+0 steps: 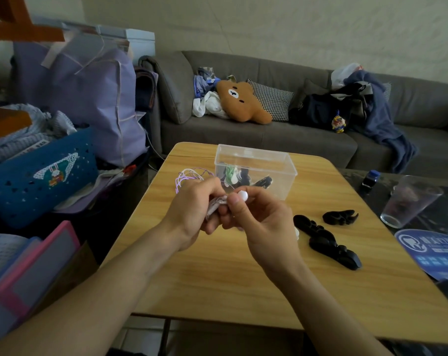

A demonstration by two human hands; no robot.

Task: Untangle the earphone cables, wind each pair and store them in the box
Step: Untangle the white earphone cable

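Note:
Above the middle of the wooden table [217, 283], my left hand [194, 209] grips a small bundle of white earphone cable [216, 203]. My right hand [259, 222] pinches the white earbud [243, 195] at the end of that cable. Loose loops of the pale purple-white cable [189, 176] trail off behind my left hand. The clear plastic box [276, 163] stands open just beyond my hands, with green-white and black wound earphones [241, 176] inside. Two black wound bundles [325, 240] [340, 217] lie on the table to the right.
A drinking glass [410, 201] and a dark bottle [370, 181] stand on a dark side table at the right, near a blue printed fan [428, 250]. A grey sofa [269, 129] with cushions and clothes is behind. Bags and a blue basket [38, 176] crowd the left.

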